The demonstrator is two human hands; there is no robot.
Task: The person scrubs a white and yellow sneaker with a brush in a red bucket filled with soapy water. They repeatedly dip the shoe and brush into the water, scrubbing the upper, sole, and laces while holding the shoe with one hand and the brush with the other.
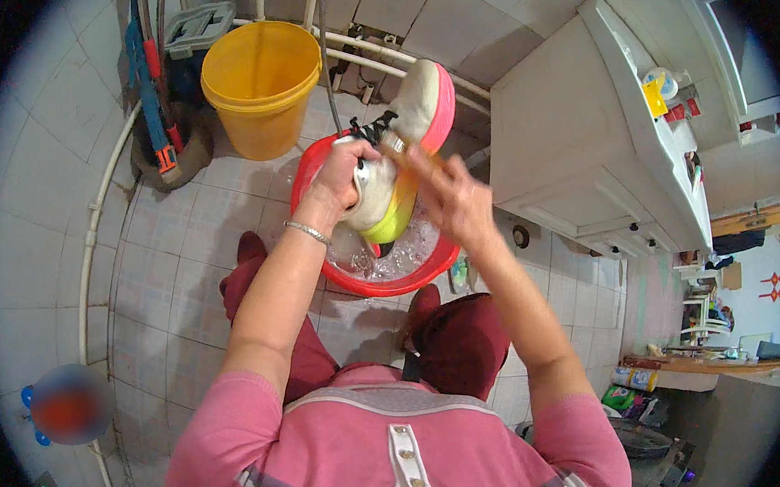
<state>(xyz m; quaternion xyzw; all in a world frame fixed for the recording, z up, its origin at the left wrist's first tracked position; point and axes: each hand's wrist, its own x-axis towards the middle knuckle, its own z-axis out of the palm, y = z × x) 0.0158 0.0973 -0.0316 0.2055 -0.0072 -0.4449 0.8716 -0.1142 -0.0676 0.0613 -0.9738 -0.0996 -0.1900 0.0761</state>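
A whitish sneaker with black laces and a pink, orange and yellow sole is held over a red plastic basin, its toe pointing away from me. My left hand grips the shoe at its ankle opening. My right hand, blurred, is closed around a wooden-handled brush, whose head lies against the shoe near the laces. The bristles cannot be made out. Sudsy water fills the lower part of the basin, just under the shoe's heel.
A yellow bucket stands on the tiled floor beyond the basin at left, near mop handles and a lidded box. White pipes run along the wall. A white cabinet is at right, and a round floor drain lies before it.
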